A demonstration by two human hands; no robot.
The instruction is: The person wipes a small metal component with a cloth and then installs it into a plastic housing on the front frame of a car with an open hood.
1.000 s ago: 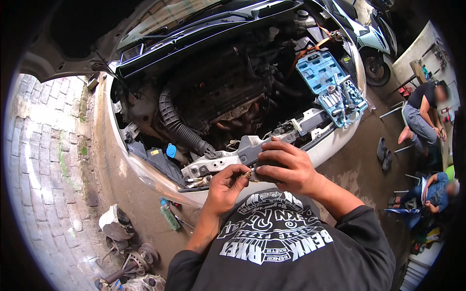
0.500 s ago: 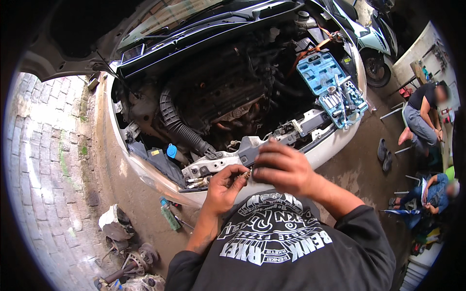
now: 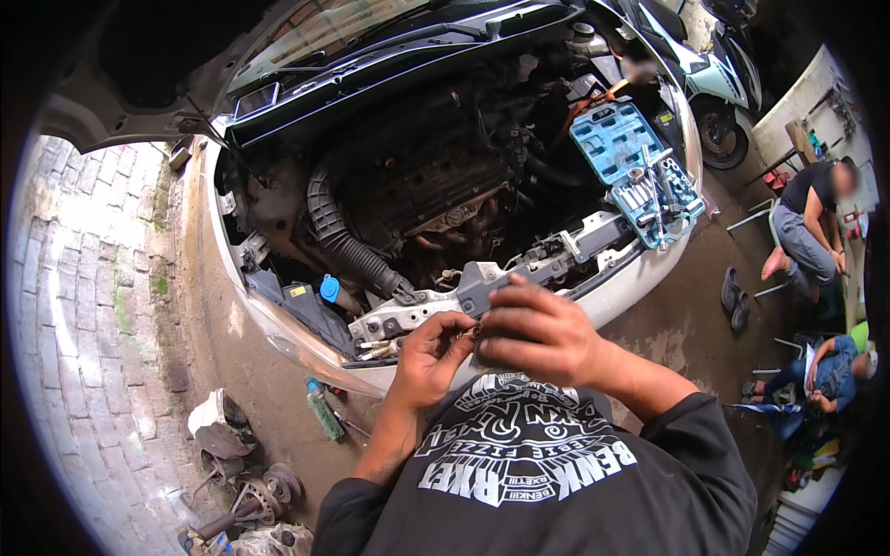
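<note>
Between my two hands: a small brass-toned metal part (image 3: 476,331), held up in front of my shirt (image 3: 649,500), just short of the car's white bumper (image 3: 649,265).
Left hand (image 3: 430,357): gripping, thumb and forefinger pinched on the part, the other fingers curled in; I judge it the steadying hand, leaving the other free to move.
Right hand (image 3: 545,335): fingers bent about the part's other end, but blurred, so I cannot tell whether they grip it or only touch.
Part's direction: the end that shows points from my left fingertips toward my right hand; its long axis seems to run crosswise, though fingers cover most of it and I cannot tell the tilt.
Reason for the hold: probably fingertips only because the piece is so small, and kept near me where I can see it.
Blue socket case (image 3: 601,153): ahead and right of my right hand, spread open on the car's front corner, likely to keep tools within reach.
Sockets (image 3: 635,195): in the case's nearer half, a long-handled tool lying across them.
Engine bay (image 3: 436,190): straight ahead of both hands, exposed, the raised bonnet (image 3: 102,88) farther off to the left.
Ribbed hose (image 3: 331,221): ahead and left of my left hand, near end by the front rail (image 3: 431,308).
Green bottle (image 3: 325,414): on the ground, left of my left hand, well apart.
</note>
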